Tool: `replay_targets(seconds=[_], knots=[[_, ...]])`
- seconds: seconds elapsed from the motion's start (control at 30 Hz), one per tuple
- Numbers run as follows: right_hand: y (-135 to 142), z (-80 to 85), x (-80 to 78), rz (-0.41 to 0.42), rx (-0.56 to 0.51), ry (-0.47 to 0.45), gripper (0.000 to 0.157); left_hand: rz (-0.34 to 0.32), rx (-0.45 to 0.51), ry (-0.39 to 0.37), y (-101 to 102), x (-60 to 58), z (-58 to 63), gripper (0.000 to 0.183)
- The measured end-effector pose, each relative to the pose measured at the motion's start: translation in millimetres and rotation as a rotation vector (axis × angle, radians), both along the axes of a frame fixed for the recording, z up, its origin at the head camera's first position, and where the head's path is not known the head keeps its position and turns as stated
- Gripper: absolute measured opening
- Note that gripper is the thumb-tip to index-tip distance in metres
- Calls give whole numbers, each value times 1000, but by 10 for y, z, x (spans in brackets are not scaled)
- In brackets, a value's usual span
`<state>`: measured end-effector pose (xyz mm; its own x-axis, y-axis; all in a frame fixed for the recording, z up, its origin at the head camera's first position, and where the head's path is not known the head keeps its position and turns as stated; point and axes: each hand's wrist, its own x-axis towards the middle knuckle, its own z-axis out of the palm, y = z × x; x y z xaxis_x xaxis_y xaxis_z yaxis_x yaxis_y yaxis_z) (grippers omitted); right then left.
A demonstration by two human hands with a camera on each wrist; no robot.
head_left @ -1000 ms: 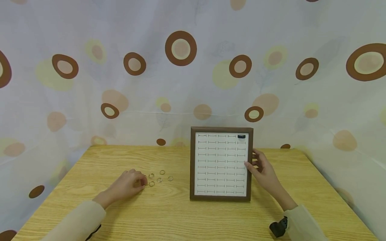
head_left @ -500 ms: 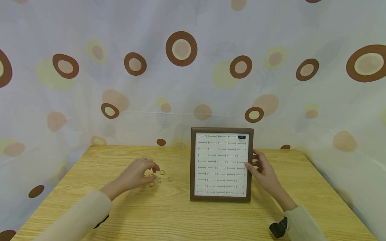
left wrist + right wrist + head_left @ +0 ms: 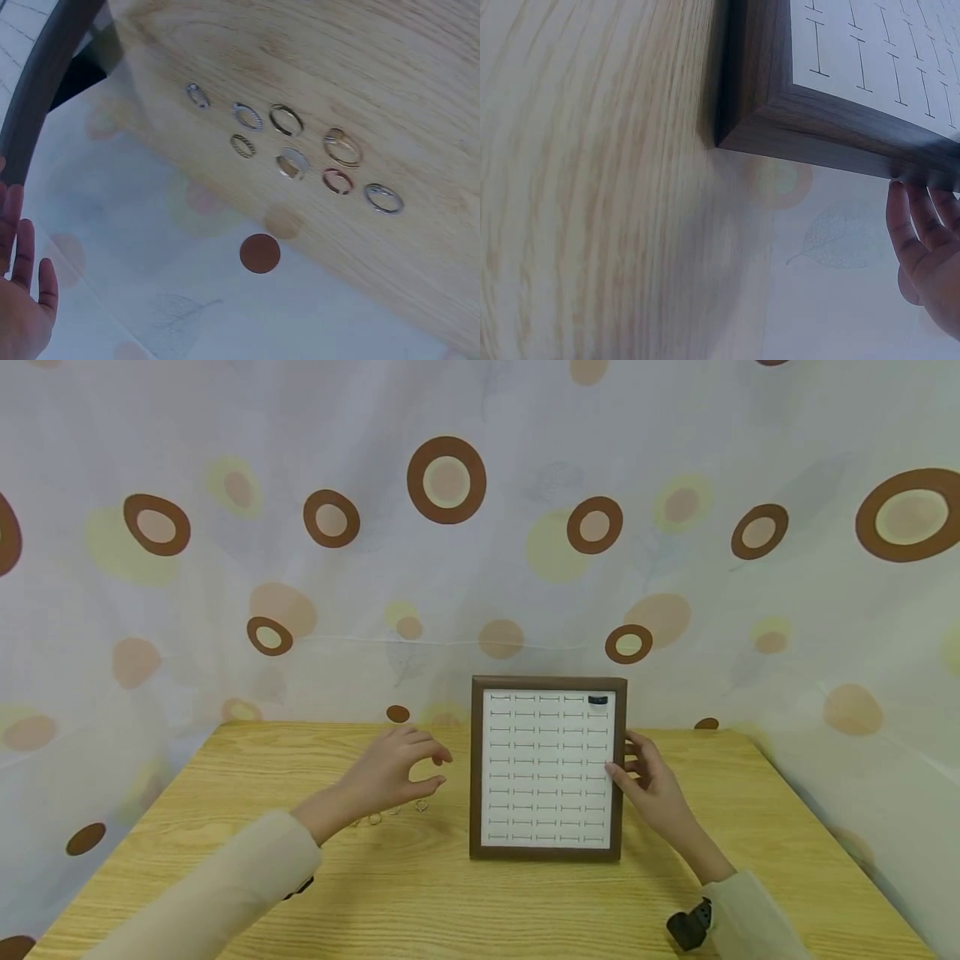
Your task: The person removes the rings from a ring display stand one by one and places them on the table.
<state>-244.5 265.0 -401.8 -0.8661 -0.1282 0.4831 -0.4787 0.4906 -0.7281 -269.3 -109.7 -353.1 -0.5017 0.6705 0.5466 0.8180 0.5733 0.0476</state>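
Observation:
My left hand (image 3: 390,772) hovers above the table just left of a ring display board (image 3: 549,768), thumb and fingers apart with nothing visible between them. Beneath it lie several metal rings; a gold ring (image 3: 343,148), a rose-coloured ring (image 3: 337,181) and a silver ring (image 3: 384,199) show in the left wrist view. Brown-framed, with rows of slits in its white face, the board stands upright on the table. A small black item (image 3: 597,700) sits in its top right slit. My right hand (image 3: 656,789) grips the board's right edge, thumb in front, fingers at the side and behind.
The wooden table (image 3: 450,910) reaches back to a patterned curtain (image 3: 525,593), which also hangs along both sides. A black wrist device (image 3: 688,927) sits at my right cuff.
My left hand has moved right and away from me, from beside the rings to over and past them, and its fingers have spread apart. My right hand and the board stay in place.

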Motion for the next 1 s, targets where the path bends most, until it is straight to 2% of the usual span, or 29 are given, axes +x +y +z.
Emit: replay_targets(seconds=[0.2, 0.43, 0.57, 0.77, 1.0], knots=[[-8, 21, 7, -9, 6, -15, 52, -62, 20, 54, 230, -5, 118, 18], [-9, 18, 7, -12, 4, -15, 51, -123, 14, 32, 493, 3, 239, 19], [-5, 10, 3, -16, 10, -19, 52, -112, 0, 40, 638, -24, 265, 19], [-6, 12, 2, -15, 14, -22, 53, -81, -11, 91, 836, -74, 304, 19], [-7, 12, 5, 3, 4, -9, 52, -77, 5, 98, 1080, -131, 398, 19]])
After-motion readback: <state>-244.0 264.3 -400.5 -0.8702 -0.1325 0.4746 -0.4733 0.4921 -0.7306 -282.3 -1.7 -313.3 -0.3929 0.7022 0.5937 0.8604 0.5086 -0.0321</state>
